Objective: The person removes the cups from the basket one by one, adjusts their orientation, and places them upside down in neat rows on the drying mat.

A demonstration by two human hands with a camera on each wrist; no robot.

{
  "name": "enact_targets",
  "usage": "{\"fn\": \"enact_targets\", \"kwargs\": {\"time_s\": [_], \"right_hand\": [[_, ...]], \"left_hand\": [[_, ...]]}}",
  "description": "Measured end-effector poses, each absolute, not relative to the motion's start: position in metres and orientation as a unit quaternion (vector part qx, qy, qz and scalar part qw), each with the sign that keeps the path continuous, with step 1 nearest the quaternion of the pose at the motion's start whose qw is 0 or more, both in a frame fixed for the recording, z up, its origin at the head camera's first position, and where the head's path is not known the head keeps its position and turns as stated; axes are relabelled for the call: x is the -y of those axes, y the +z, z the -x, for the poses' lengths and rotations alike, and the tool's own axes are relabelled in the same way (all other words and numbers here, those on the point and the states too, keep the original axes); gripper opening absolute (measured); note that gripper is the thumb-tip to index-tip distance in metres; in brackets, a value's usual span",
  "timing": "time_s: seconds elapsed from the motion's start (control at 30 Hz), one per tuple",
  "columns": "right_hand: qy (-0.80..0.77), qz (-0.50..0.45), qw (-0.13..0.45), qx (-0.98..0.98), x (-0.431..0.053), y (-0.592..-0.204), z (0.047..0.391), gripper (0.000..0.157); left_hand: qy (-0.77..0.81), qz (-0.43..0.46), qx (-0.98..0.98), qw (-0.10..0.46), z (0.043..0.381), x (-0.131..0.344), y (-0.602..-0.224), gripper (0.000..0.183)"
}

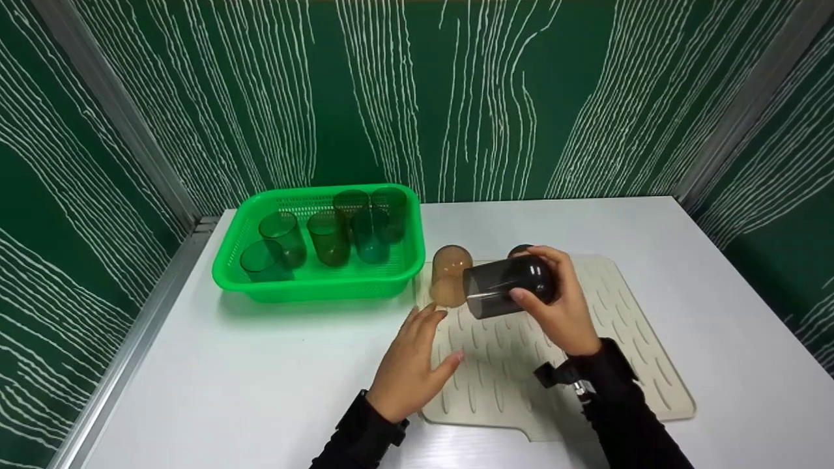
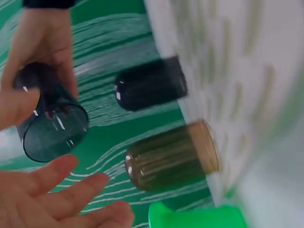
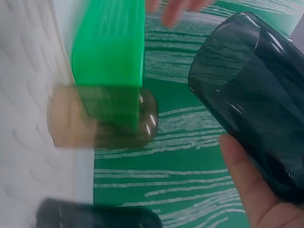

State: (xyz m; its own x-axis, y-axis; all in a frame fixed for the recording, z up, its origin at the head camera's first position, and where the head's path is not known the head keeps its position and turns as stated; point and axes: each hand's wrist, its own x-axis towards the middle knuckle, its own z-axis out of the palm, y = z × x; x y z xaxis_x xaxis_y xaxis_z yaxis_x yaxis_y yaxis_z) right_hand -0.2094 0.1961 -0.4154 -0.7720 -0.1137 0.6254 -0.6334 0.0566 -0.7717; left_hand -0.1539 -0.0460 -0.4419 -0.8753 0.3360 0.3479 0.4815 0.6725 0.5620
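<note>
My right hand grips a smoky grey clear cup near its rounded base, above the mat. The cup lies tipped on its side in the air, its mouth toward the left. My left hand is held out with spread fingers, its palm facing the cup's open mouth in the left wrist view, holding nothing. Upside down on the beige drying mat stands an amber clear cup, just beyond my left fingertips in the head view. A second dark cup is also inverted there, mostly hidden behind my right hand in the head view.
A green plastic basket stands left of the mat, with several upright tinted cups inside. The white table ends at a green wall with white lines at the back; green panels flank both sides.
</note>
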Motion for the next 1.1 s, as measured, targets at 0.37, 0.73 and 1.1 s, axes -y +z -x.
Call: {"fn": "enact_targets", "kwargs": {"time_s": [0.37, 0.73, 1.1], "right_hand": [[0.558, -0.224, 0.287, 0.746, -0.238, -0.395, 0.219, 0.061], [0.473, -0.152, 0.299, 0.815, -0.274, -0.388, 0.236, 0.062], [0.407, -0.092, 0.259, 0.871, -0.308, -0.394, 0.255, 0.060]], "left_hand": [[-0.121, 0.217, 0.969, 0.005, 0.150, 0.048, -0.462, 0.082], [-0.093, 0.233, 0.965, -0.074, 0.146, 0.048, -0.469, 0.078], [-0.125, 0.245, 0.957, -0.092, 0.147, 0.045, -0.471, 0.074]]}}
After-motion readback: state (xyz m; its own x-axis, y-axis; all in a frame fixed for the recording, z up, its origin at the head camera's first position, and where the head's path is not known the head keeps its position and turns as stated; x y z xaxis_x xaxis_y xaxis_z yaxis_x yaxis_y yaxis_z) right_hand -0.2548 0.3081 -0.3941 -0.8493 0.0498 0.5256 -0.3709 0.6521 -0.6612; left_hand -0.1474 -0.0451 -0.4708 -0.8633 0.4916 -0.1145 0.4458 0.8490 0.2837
